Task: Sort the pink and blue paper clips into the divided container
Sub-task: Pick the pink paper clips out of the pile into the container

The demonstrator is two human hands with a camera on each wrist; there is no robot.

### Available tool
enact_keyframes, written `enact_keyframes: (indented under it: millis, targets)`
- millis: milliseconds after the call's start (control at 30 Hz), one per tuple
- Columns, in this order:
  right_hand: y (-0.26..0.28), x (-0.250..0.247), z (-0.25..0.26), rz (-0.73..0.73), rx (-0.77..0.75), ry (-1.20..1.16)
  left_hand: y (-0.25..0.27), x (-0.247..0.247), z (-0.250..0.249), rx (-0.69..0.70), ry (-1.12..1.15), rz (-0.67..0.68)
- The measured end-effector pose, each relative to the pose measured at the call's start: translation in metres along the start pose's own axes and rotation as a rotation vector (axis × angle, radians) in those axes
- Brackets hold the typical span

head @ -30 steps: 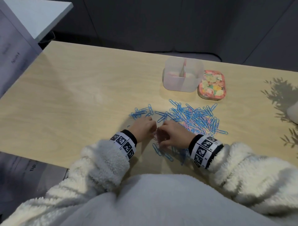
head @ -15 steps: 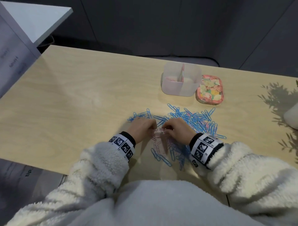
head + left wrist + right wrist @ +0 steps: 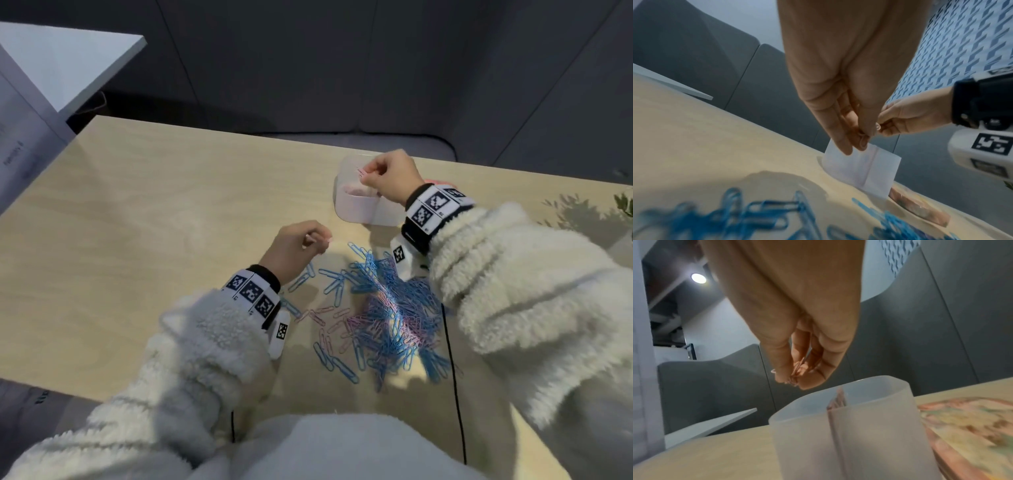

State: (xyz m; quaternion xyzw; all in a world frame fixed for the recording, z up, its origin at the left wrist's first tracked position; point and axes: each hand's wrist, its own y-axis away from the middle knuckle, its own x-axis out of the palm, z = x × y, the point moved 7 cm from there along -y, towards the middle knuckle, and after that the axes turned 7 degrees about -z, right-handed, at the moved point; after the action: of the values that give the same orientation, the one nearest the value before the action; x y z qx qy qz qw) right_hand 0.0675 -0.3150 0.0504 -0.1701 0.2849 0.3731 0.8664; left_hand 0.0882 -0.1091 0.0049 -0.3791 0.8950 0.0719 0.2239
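Observation:
A mixed pile of blue and pink paper clips (image 3: 387, 308) lies on the wooden table (image 3: 154, 222) in front of me. The translucent divided container (image 3: 356, 209) stands beyond it, with pink clips in its left compartment (image 3: 356, 188). My right hand (image 3: 368, 174) hovers over that compartment and pinches a few pink clips (image 3: 795, 374) just above the rim (image 3: 838, 386). My left hand (image 3: 317, 240) is raised left of the pile, fingers curled, pinching a small pink clip (image 3: 860, 132). Blurred blue clips (image 3: 756, 216) lie beneath it.
A floral lid (image 3: 962, 426) lies right of the container, mostly hidden behind my right wrist in the head view. A white tabletop (image 3: 68, 58) stands at the far left. Plant leaves (image 3: 625, 202) cast shadows at the right edge. A black cable (image 3: 452, 359) hangs from my right sleeve.
Both hands have left the near side of the pile. The right hand rose and travelled to the container with pink clips. The left hand lifted and moved a little away from me.

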Motion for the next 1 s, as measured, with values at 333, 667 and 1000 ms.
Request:
enact_keyframes:
  millis: [333,667,1000]
  targets:
    - [0.001,-0.005,-0.025,-0.07,0.043,-0.117,-0.101,0.012,-0.047,0.098,-0.182,-0.185]
    - [0.107,-0.003,-0.053,0.173,-0.003,-0.04,-0.075,0.03,-0.053,0.259,-0.488,0.017]
    - [0.189,0.061,-0.043,0.54,-0.216,0.262,0.063,0.009,0.038,0.04,-0.786,0.273]
